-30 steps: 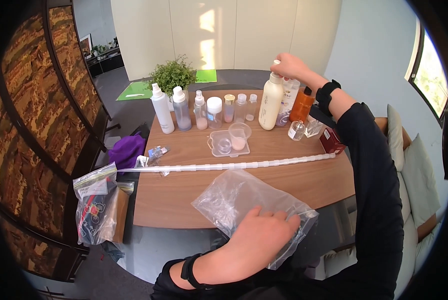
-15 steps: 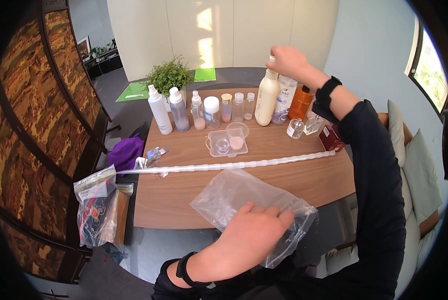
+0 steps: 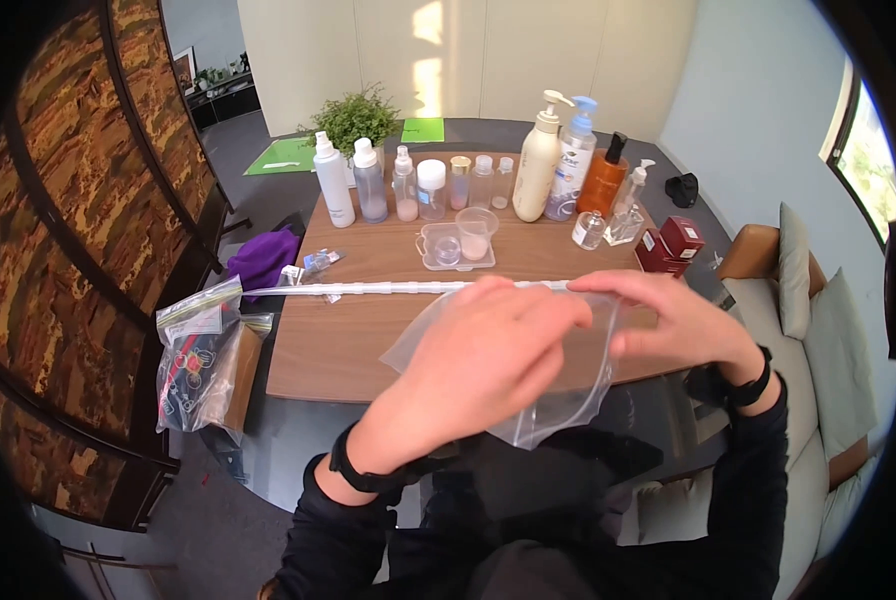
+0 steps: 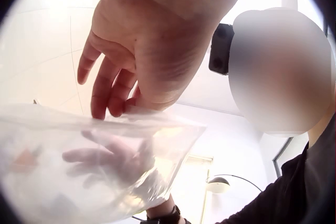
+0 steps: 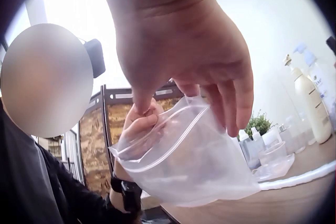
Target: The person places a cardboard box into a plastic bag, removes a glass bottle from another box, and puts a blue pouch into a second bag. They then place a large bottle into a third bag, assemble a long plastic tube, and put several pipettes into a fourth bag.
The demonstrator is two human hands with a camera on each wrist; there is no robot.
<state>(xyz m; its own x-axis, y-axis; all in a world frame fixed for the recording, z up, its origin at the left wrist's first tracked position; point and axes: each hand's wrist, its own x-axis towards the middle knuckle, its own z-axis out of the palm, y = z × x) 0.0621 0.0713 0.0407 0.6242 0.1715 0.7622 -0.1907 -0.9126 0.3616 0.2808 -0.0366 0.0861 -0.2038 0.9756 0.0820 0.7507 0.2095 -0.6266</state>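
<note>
A clear zip bag (image 3: 553, 412) hangs between the hands over the table's front edge. My left hand (image 3: 468, 365) pinches the bag's upper edge; in the left wrist view that hand (image 4: 144, 45) has its fingers bent down onto the plastic (image 4: 100, 171). On the bag's other side is my right hand (image 3: 683, 318), thumb and fingers spread apart. Seen from the right wrist, this hand (image 5: 181, 45) stands over the bag's zip opening (image 5: 173, 140), with a finger at the upper edge; whether it presses there I cannot tell.
Small bottles (image 3: 405, 190) and tall pump bottles (image 3: 540, 170) stand along the table's back. Mid-table are a clear tray (image 3: 458, 262) and a long white strip (image 3: 368, 288). Red boxes (image 3: 668, 245) sit at right; a filled zip bag (image 3: 193, 365) is at left.
My right hand has let go of the cream pump bottle and come down to the bag. The left hand has lifted the bag off the table, and the view has shifted.
</note>
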